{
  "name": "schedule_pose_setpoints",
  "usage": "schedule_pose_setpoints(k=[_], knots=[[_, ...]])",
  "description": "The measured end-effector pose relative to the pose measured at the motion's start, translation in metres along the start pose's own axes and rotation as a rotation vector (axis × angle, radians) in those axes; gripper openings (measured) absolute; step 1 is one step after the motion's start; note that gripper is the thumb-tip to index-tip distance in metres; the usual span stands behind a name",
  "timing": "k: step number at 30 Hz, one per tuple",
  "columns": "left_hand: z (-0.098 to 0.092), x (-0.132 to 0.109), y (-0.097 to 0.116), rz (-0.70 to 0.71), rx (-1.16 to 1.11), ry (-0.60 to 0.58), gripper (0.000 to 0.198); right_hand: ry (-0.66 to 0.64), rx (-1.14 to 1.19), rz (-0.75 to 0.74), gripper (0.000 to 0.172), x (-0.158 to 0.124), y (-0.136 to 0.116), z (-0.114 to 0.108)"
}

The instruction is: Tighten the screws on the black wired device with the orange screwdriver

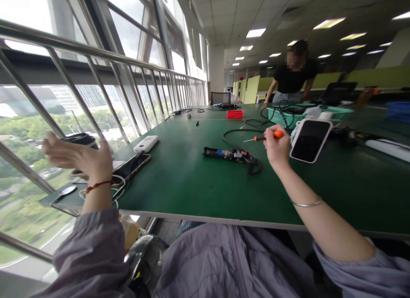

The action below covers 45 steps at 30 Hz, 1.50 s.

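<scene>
My right hand (277, 148) is closed around an orange and black screwdriver (260, 138), its thin tip pointing left above the table. Below and left of that tip lies a black cylindrical device (226, 154) with a blue band, joined to a black cable. My left hand (78, 157) is raised at the far left with its fingers stretched out and nothing in it, in front of a dark-lidded cup (81, 139). A dark phone (133, 166) and a white power bank (146, 144) lie to the right of my left hand.
The green table (179, 182) carries a small red box (235, 114), a teal basket (282, 117) with cables, and an upright white-edged phone (310, 141) near my right hand. A metal railing (96, 54) runs along the left. A person (293, 76) stands behind the table.
</scene>
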State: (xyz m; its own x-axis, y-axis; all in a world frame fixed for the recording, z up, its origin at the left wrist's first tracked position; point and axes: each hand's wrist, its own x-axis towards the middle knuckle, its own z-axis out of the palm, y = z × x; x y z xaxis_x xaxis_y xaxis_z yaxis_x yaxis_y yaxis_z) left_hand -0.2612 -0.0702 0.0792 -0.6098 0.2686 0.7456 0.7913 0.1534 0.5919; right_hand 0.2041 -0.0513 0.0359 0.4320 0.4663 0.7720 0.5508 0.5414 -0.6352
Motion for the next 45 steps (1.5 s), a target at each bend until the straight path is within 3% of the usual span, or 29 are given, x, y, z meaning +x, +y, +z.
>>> schedule_pose_setpoints(k=[2, 4, 6, 8, 9, 10, 13, 17, 34, 39, 42, 45], knots=[[0.001, -0.021, 0.048, 0.112, -0.052, 0.02, 0.081, -0.011, 0.0, -0.03, 0.027, 0.0, -0.003, -0.002], [0.01, -0.043, 0.095, 0.334, -0.174, -0.171, 0.065, -0.015, -0.001, -0.048, 0.029, -0.001, -0.008, -0.004], [0.027, -0.068, 0.135, 0.511, -0.226, -0.52, 0.044, -0.032, 0.019, -0.04, 0.03, -0.002, -0.01, -0.006], [0.051, -0.094, 0.162, 0.661, -0.235, -0.927, 0.043, -0.073, 0.042, -0.018, 0.029, -0.003, -0.01, -0.006], [0.063, -0.107, 0.171, 0.715, -0.223, -1.063, 0.046, -0.096, 0.049, -0.011, 0.029, -0.004, -0.009, -0.005], [0.074, -0.12, 0.177, 0.745, -0.204, -1.12, 0.049, -0.116, 0.054, -0.008, 0.029, -0.004, -0.007, -0.005], [0.102, -0.155, 0.178, 0.888, -0.162, -1.139, 0.055, -0.146, 0.07, -0.012, 0.031, -0.005, -0.004, -0.002], [0.116, -0.178, 0.163, 0.973, -0.176, -1.124, 0.049, -0.147, 0.066, -0.025, 0.033, -0.005, -0.004, 0.0], [0.109, -0.179, 0.161, 0.974, -0.174, -1.044, 0.049, -0.156, -0.028, -0.015, 0.031, -0.007, -0.017, -0.003], [0.109, -0.18, 0.161, 0.974, -0.191, -1.027, 0.048, -0.151, 0.04, -0.047, 0.012, -0.005, -0.014, -0.006], [0.11, -0.181, 0.161, 0.979, -0.204, -1.023, 0.049, -0.177, 0.109, -0.071, 0.028, -0.005, -0.012, -0.006], [0.111, -0.18, 0.16, 0.975, -0.203, -1.03, 0.048, -0.197, 0.06, -0.004, 0.027, -0.006, -0.015, -0.005]])
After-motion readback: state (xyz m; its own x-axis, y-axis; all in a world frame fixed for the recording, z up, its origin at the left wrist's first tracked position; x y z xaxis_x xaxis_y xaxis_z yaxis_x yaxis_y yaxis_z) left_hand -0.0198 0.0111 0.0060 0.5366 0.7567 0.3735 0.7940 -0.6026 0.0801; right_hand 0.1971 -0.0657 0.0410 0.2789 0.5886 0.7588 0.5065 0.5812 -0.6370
